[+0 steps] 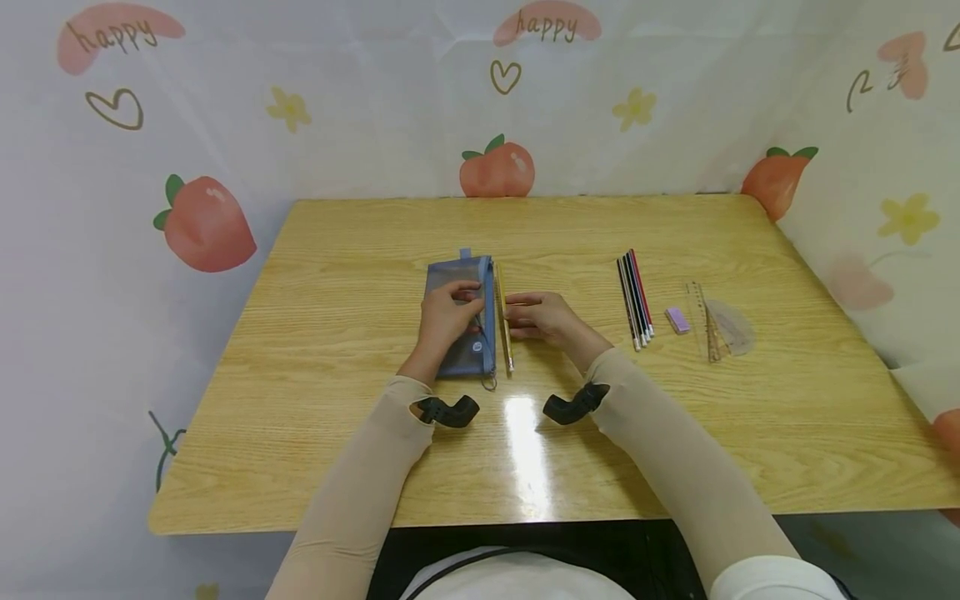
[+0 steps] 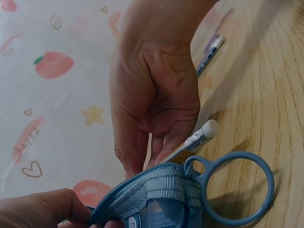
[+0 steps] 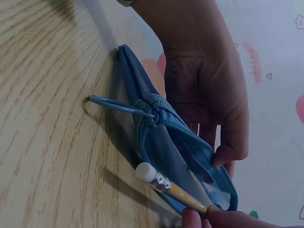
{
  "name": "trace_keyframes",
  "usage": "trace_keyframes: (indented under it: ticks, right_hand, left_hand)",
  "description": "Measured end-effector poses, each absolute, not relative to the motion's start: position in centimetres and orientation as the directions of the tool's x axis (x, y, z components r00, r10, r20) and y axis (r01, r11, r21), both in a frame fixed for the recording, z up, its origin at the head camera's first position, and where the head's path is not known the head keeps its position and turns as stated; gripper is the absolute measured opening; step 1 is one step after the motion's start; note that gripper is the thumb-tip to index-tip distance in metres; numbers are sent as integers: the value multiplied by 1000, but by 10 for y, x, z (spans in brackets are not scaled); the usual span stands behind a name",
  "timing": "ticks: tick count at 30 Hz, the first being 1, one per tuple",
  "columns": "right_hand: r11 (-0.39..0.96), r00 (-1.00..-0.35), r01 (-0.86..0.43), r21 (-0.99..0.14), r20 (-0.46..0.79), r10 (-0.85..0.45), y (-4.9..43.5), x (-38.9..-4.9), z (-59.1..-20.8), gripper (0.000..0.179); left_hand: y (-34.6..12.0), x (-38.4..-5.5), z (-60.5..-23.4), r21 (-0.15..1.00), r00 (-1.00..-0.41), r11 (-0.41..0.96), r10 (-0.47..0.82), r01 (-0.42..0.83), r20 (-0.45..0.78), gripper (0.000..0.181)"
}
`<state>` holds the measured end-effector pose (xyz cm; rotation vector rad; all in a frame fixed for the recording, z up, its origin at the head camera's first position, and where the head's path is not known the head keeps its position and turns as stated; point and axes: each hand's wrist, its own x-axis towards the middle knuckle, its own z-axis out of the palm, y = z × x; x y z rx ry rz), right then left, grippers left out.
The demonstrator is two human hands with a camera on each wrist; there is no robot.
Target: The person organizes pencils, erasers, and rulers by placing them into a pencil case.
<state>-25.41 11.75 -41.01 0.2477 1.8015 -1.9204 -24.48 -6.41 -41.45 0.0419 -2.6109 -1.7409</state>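
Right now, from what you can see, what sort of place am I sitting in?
Probably an indoor study or craft corner: there's a wooden table, a wall covering printed with peaches and "happy" behind it, and stationery, including a blue pencil case and a yellow pencil.

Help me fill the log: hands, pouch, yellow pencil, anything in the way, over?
Left hand holding blue pouch, mouth open. Right hand pinching yellow pencil alongside. Nothing visibly in between; other pencils lie off to the right.
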Motion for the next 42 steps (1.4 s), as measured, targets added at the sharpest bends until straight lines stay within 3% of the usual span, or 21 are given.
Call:
trace_keyframes:
  ticks: [42]
  right_hand:
    - [14,-883,434,-901,-429,-190,99,-257,-412,41]
  left_hand:
    - [-58,-243,-415,930,-998,364,29,-41,-55,36]
